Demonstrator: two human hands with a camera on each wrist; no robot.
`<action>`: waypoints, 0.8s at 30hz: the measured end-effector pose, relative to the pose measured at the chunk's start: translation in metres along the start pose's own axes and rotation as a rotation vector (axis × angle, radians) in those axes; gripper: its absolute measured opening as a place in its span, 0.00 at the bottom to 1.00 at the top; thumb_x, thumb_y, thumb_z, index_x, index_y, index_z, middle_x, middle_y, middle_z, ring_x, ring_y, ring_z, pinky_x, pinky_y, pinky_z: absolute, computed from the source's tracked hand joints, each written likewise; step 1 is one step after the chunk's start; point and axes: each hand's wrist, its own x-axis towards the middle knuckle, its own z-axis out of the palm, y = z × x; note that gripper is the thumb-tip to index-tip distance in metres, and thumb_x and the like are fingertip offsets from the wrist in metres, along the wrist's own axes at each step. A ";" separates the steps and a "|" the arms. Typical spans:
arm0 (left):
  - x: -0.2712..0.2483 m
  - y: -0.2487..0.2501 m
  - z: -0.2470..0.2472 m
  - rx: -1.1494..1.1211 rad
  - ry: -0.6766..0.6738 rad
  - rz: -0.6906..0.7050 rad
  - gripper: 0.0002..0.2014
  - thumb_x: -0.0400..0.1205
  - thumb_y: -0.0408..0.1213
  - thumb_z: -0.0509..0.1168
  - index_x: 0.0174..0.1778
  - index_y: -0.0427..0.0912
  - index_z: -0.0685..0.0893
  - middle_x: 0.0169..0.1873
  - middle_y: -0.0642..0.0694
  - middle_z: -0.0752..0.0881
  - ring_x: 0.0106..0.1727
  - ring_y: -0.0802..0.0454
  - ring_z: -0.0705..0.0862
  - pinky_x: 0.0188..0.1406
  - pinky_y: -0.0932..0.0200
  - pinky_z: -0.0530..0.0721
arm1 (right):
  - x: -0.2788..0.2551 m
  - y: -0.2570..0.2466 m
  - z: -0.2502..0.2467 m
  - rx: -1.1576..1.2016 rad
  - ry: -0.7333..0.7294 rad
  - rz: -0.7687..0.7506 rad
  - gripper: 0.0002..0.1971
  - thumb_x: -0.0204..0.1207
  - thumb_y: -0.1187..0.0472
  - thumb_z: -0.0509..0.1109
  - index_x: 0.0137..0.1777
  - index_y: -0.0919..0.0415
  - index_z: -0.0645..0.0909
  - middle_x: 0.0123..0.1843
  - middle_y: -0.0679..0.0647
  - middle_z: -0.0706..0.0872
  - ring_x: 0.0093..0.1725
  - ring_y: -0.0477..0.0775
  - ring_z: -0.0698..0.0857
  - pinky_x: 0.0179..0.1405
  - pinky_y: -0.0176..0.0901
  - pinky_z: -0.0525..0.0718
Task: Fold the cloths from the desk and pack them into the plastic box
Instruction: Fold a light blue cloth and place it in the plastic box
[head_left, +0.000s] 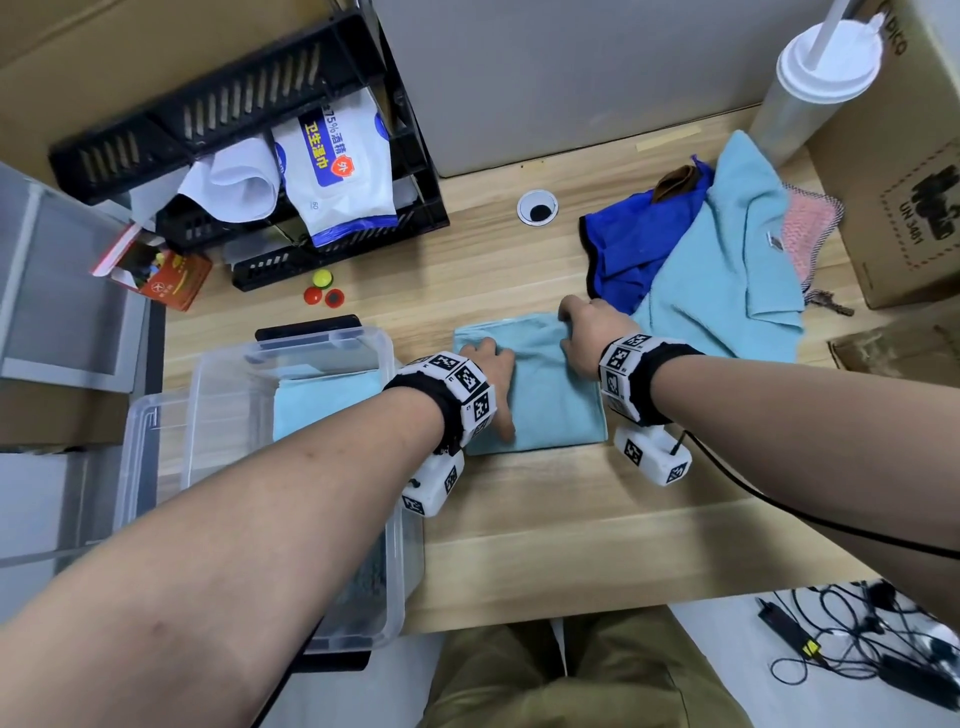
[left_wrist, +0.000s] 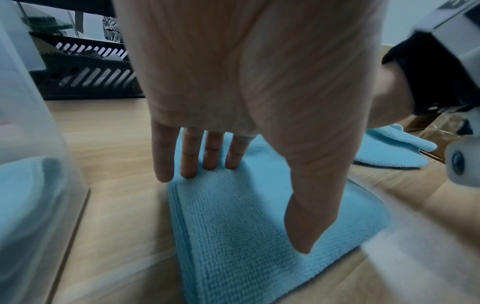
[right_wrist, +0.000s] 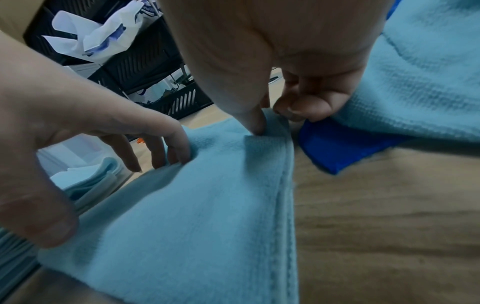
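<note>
Now both hands on folded cloth (head_left: 556, 395) (desk).

Wooden desk (head_left: 545, 519), cloths (head_left: 550, 395), plastic box (head_left: 208, 426)

A light-blue cloth (head_left: 550, 395) lies folded into a flat, layered rectangle on the wooden desk (head_left: 545, 525), just right of the clear plastic box (head_left: 218, 395) — which holds another folded light-blue cloth (head_left: 322, 405). Farther right sits a loose heap — a dark-blue cloth (head_left: 639, 244), a large light-blue cloth (head_left: 737, 270) and a pink mesh one (head_left: 808, 228).
</note>
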 end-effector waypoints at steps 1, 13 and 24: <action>0.000 0.000 0.000 0.000 0.001 0.000 0.50 0.56 0.61 0.79 0.72 0.45 0.68 0.61 0.44 0.72 0.63 0.42 0.74 0.56 0.40 0.82 | 0.001 0.000 -0.001 -0.005 0.000 0.003 0.12 0.77 0.62 0.64 0.59 0.53 0.73 0.57 0.59 0.77 0.44 0.62 0.82 0.41 0.48 0.80; -0.002 0.003 -0.003 -0.009 0.005 -0.026 0.44 0.53 0.59 0.80 0.60 0.45 0.70 0.55 0.45 0.72 0.56 0.43 0.75 0.52 0.39 0.84 | -0.009 -0.009 -0.027 0.116 0.144 0.032 0.13 0.76 0.66 0.64 0.60 0.61 0.69 0.57 0.60 0.78 0.49 0.66 0.82 0.43 0.50 0.76; -0.016 0.011 -0.010 0.040 -0.058 0.007 0.35 0.55 0.58 0.79 0.52 0.47 0.73 0.45 0.46 0.72 0.41 0.45 0.81 0.44 0.44 0.88 | -0.057 -0.009 -0.003 -0.314 -0.262 -0.484 0.41 0.49 0.28 0.79 0.60 0.49 0.75 0.55 0.47 0.74 0.53 0.51 0.77 0.49 0.51 0.83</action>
